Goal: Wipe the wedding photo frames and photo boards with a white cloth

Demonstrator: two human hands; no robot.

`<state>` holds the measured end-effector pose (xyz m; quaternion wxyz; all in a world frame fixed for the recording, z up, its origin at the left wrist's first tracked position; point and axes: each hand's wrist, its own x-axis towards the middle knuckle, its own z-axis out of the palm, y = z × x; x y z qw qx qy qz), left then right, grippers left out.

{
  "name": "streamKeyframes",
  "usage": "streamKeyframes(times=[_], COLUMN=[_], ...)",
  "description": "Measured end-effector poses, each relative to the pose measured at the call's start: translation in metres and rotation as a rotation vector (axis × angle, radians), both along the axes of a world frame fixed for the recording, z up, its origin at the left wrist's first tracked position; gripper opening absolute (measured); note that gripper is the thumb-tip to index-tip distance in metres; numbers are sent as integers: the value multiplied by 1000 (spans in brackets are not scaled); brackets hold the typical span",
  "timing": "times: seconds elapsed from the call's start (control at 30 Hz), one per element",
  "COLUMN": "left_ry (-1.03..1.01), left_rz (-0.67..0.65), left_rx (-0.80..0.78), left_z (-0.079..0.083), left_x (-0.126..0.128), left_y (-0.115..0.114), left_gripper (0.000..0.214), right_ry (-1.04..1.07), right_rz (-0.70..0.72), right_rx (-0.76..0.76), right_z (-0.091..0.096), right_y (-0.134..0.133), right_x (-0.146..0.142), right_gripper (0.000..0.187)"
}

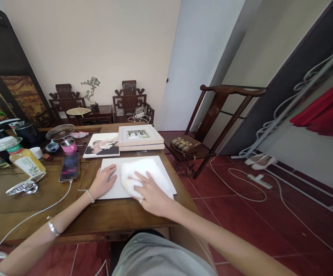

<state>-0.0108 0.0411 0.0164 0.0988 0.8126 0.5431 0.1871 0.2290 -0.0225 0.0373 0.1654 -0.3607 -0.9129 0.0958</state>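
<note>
A flat white board [168,180] lies near the front right corner of the wooden table. On top of it rests a folded white cloth [129,168], thick and soft-looking. My right hand [152,193] presses on the cloth with its fingers spread across the surface. My left hand [104,181] lies flat on the board's left part, fingers stretched out, holding nothing. Just behind the board sit a stack of picture frames [155,134], the top one with a small photo, and a canvas picture [93,147] partly under the stack.
Left of my arm lie a phone [70,167] on a charging cable, a yellow bottle [28,159], a silver hair claw [27,187] and a pink cup [69,145]. Beyond the table's right edge stands a wooden chair [209,115] with a checked bag [183,144]. Cables [238,195] cross the red floor.
</note>
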Motion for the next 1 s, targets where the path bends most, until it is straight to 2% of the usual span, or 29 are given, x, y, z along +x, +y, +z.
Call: streamKeyframes(times=[0.13, 0.23, 0.3, 0.5, 0.57, 0.63, 0.77, 0.87, 1.0], left_ry=[-1, -1, -4, -11, -18, -29, -49, -60, -57], left_rz=[4, 5, 1, -10, -9, -7, -12, -12, -10], left_rx=[-7, -5, 1, -1, -3, -5, 1, 12, 7], left_z=[4, 4, 3, 1, 1, 0, -1, -1, 2], left_x=[2, 2, 1, -2, -2, -2, -3, -2, -1], left_y=[-2, -2, -1, 1, 1, 1, 3, 3, 1], left_gripper=[47, 47, 47, 46, 46, 46, 46, 46, 45], right_ry=[-11, -9, 6, 74, 63, 51, -24, -80, -95], right_rz=[119, 124, 72, -154, -214, -236, -162, -42, 100], right_rx=[-63, -69, -61, -70, -52, -34, 16, 37, -30], right_z=[9, 10, 7, 2, 2, 2, 0, 5, 22], right_y=[-44, -41, -19, 86, 107, 113, 89, 51, -6], right_x=[14, 16, 12, -14, -22, -29, -31, -24, -8], right_gripper=[28, 24, 23, 33, 34, 33, 33, 38, 36])
